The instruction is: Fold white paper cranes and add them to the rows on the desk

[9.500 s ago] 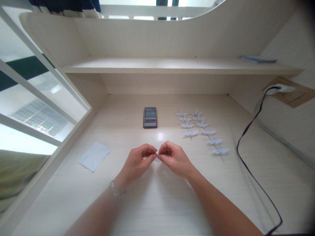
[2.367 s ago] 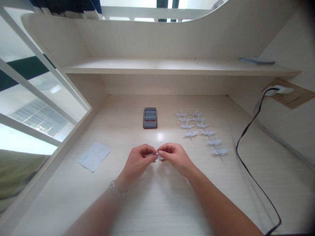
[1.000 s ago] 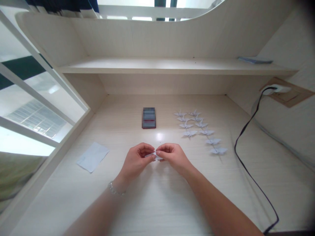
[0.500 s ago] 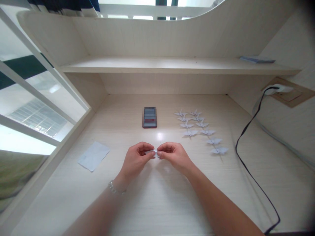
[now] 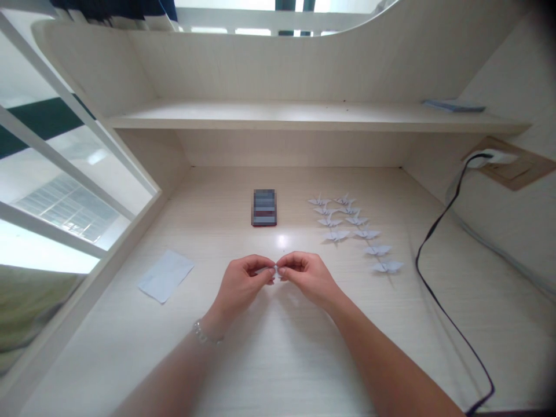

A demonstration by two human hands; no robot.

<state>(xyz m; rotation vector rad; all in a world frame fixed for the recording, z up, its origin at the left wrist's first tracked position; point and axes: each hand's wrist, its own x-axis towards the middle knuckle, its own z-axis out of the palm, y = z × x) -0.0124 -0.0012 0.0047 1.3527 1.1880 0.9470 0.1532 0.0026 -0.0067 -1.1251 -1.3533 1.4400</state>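
Left hand: I'm seeing the left hand (image 5: 243, 281) reaching in at centre, fingers curled, with a beaded bracelet (image 5: 207, 333) sitting on its wrist.
Right hand: I'm seeing the right hand (image 5: 304, 279) coming in from the lower right and meeting the left one.
Hand state: Both are working together, their fingertips pinching the same paper from opposite sides, and neither is resting on the counter (image 5: 278, 359).
Held item: The one folded paper piece (image 5: 272, 270), pale and small, is sitting clamped between the fingertips just below the frame's centre; the hands are hiding most of its shape.
Paper cranes: I'm counting ten paper cranes (image 5: 357, 220) lying right of centre, in two slanting rows, four and six.
Loose paper: One pale paper sheet (image 5: 165, 276) is lying on the counter left of the hands.
Device: One dark rectangular object (image 5: 264, 207) is lying above the hands; its face is blurred, so I'm reading nothing on it.
Shelf: A flat bluish item (image 5: 454, 105) is lying at the right end of the shelf (image 5: 282, 119), too small to read.
Cable: One black cable (image 5: 417, 260) is running from a white plug (image 5: 489, 158) down to the bottom right.
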